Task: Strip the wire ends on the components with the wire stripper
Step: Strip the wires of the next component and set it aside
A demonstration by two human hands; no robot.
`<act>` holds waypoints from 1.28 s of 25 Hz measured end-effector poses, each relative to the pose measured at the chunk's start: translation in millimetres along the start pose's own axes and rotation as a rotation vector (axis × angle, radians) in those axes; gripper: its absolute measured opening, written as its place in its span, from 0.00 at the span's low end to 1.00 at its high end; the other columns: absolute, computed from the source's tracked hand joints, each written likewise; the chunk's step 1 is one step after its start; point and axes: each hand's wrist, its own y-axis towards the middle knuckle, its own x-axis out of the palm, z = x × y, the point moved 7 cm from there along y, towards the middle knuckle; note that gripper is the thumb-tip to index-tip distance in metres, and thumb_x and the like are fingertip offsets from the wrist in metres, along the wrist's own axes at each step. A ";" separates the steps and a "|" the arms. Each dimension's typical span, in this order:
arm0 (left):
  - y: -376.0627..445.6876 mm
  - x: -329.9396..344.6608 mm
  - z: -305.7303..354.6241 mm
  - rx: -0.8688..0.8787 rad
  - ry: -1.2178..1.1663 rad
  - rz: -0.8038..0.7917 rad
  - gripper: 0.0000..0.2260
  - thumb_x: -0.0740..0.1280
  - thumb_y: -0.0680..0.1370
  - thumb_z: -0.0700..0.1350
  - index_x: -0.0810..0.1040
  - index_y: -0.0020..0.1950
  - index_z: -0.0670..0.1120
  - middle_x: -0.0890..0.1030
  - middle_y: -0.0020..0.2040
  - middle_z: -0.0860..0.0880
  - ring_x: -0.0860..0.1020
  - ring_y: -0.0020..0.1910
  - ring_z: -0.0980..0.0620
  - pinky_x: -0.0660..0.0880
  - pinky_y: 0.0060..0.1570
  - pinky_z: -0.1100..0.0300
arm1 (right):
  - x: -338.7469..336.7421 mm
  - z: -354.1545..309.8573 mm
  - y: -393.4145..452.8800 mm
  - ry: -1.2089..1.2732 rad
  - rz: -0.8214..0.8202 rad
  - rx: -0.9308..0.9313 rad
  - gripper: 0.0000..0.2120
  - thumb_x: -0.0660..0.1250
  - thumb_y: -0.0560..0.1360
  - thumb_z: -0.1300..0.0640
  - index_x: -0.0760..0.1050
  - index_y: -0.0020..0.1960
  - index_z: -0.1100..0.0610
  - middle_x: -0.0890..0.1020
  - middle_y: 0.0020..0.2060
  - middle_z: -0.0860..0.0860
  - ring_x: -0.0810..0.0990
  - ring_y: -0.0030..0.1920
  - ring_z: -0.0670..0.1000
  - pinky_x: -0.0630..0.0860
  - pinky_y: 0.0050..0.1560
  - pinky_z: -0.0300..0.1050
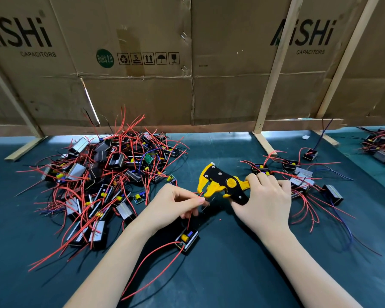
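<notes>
**Stripping under way, most of the pile still to do**

A dark green worktop mat (220,274) carries everything. Towards its back left edge lies a large tangled heap of small black components with red wires (102,174), which I judge still unstripped. A much smaller scatter of similar components (302,178) lies near the back right, probably finished.

The right hand (262,196) grips the handles of the yellow-and-black wire stripper (222,183), its jaws parted. The left hand (176,203) pinches a thin red wire end (200,194) at those jaws. That wire runs down to one black component (187,238) at the mat's middle, below the hand.
</notes>
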 end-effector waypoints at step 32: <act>0.8 5.3 -1.5 0.005 -0.076 -0.110 0.15 0.67 0.79 0.40 0.79 0.45 0.26 0.83 0.32 0.52 0.71 0.29 0.58 0.70 0.33 0.67 | -12.3 -6.9 1.3 0.007 0.174 -0.120 0.18 0.64 0.67 0.41 0.69 0.32 0.55 0.71 0.27 0.50 0.71 0.29 0.57 0.59 0.40 0.49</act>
